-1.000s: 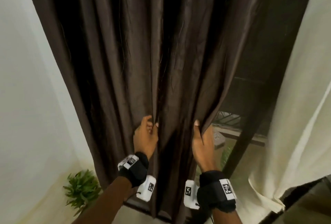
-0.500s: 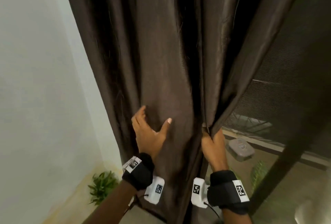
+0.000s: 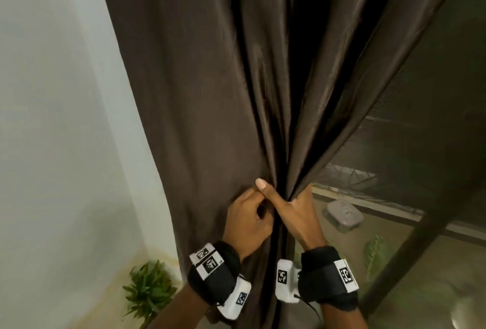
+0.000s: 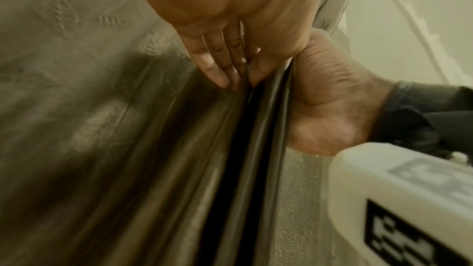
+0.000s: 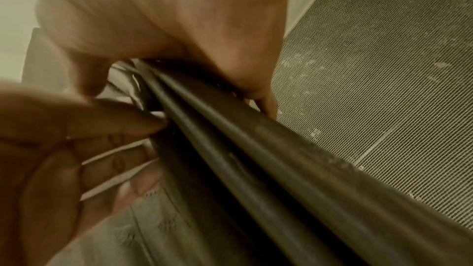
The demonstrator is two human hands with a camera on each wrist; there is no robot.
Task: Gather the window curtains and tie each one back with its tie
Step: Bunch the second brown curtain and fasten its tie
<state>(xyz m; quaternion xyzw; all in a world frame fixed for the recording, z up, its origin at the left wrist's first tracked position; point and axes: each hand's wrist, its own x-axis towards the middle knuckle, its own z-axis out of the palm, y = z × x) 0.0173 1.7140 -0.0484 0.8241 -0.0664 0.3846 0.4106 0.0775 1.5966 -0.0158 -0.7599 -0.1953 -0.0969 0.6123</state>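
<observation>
Hands, lower centre: left hand [image 3: 248, 219] curled, pinching folds; right hand [image 3: 297, 213] clamped round the gathered edge. Brown curtain [image 3: 210, 78], filling centre frame: soft, slick, likely slippery; best held round the bunched pleats. Mesh window screen [image 3: 426, 107], right. Potted plant [image 3: 148, 290], lower left.

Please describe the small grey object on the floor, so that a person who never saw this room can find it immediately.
Start at the big dark brown curtain that both hands gather. Look just right of the right hand, through the uncovered window mesh, down to the floor outside. There lies the grey object: flat, with rounded corners, the only grey thing there, while its neighbour is a green plant.
</observation>
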